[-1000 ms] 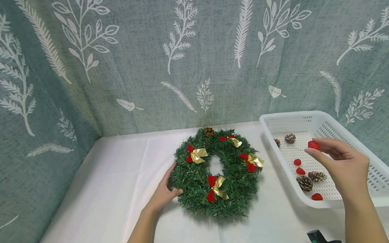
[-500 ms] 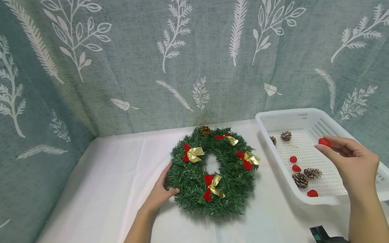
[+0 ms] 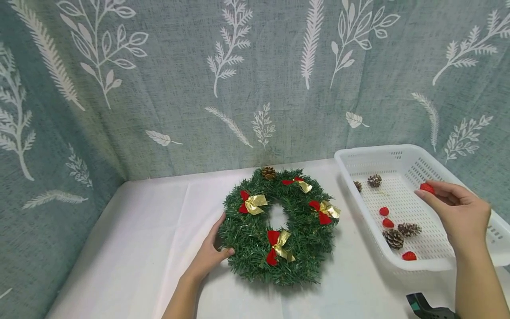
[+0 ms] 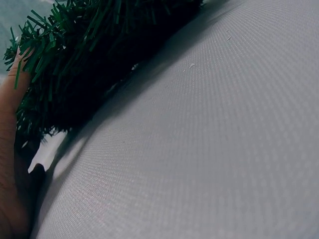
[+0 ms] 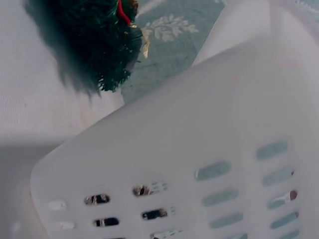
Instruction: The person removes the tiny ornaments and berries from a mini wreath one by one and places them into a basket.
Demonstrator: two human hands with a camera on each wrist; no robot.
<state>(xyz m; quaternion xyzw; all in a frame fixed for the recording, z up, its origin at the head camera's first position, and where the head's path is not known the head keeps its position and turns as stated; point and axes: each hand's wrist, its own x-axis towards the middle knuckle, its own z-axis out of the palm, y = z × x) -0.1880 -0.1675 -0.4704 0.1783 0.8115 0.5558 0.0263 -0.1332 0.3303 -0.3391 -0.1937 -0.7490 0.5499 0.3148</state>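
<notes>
A green artificial wreath (image 3: 247, 248) lies on the white cloth, trimmed with several red-and-gold bows (image 3: 282, 246) and a pine cone (image 3: 268, 173) at its far side. My left hand (image 3: 209, 259) grips its left edge, thumb on the near side and fingers at the outer rim. In the left wrist view, wreath needles (image 4: 99, 40) partly cover a finger (image 4: 10, 97). Over the white basket (image 3: 422, 264), my right hand (image 3: 466, 215) pinches a red berry (image 3: 427, 188) between thumb and fingertips. That hand is out of sight in the right wrist view, where the basket wall (image 5: 199, 109) fills most of the picture.
Inside the basket are several pine cones (image 3: 393, 238) and loose red berries (image 3: 409, 256). A dark object (image 3: 428, 308) sits at the bottom edge beside my right forearm. Behind the table hangs a grey-green curtain (image 3: 179, 88) with white leaf prints.
My right hand has shifted right over the basket with the red berry still pinched. The head view has swung slightly. My left hand stays on the wreath.
</notes>
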